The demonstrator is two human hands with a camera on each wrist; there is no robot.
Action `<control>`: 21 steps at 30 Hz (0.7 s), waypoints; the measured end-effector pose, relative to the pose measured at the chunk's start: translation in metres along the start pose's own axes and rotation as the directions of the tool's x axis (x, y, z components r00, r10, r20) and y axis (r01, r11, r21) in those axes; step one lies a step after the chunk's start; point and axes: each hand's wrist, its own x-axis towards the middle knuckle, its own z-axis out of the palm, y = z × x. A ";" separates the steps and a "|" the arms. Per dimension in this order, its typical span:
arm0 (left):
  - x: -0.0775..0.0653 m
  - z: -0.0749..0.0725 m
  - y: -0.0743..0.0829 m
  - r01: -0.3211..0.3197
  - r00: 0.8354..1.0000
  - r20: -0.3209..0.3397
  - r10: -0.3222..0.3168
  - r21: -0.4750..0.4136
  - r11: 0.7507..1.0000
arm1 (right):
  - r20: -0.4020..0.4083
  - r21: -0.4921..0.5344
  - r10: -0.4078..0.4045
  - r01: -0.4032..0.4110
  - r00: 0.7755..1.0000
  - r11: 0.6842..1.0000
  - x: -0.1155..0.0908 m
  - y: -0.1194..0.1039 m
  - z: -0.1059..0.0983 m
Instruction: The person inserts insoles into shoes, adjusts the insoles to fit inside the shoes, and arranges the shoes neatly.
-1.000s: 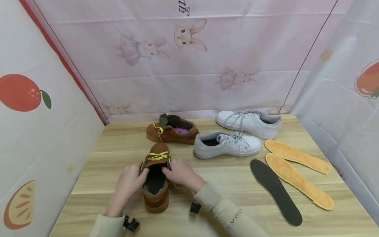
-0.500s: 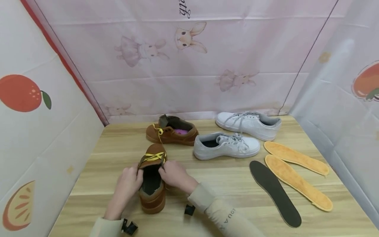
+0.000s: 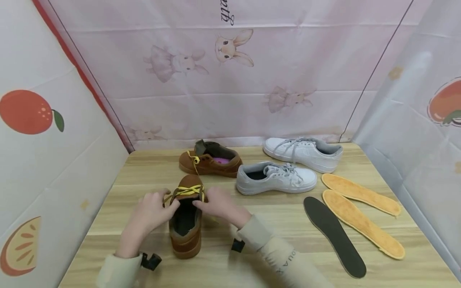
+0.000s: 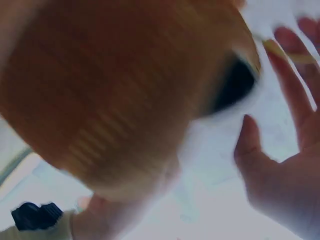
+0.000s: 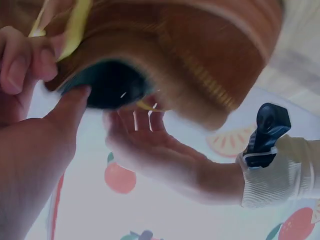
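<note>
A brown shoe with yellow laces stands on the table, heel toward me. My right hand grips the right side of its opening, the thumb inside; in the right wrist view the thumb lies over the dark inner edge. My left hand is at the left side, its thumb tip near the opening. In the left wrist view the left hand has fingers spread apart from the shoe, with a yellow lace across them. The shoe's lining is dark.
Another brown shoe with a purple insole lies behind. Two white shoes are to its right. Two orange insoles and a dark insole lie at the table's right. Printed cloth walls enclose the table.
My left hand has let go of the shoe's left edge and shifted left, its fingers opening. The right hand stays at the right edge. The shoe has shifted slightly left since a second ago.
</note>
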 end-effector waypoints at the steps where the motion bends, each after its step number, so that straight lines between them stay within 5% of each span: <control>1: 0.002 -0.007 0.004 -0.004 1.000 0.009 0.004 -0.010 1.000 | -0.004 -0.025 -0.013 0.013 1.000 1.000 -0.002 -0.002 -0.006; 9: 0.028 -0.039 0.039 -0.060 0.998 -0.034 0.061 0.037 0.998 | -0.075 -0.174 -0.098 0.083 0.992 0.981 -0.010 -0.016 -0.051; 15: 0.052 -0.036 0.062 -0.125 0.992 -0.027 0.126 0.034 0.992 | -0.117 -0.193 -0.096 0.072 0.989 0.978 -0.001 -0.010 -0.073; 21: 0.081 -0.025 0.074 -0.098 0.995 -0.013 0.098 -0.019 0.995 | -0.156 -0.201 -0.068 0.036 0.985 0.979 0.012 0.003 -0.093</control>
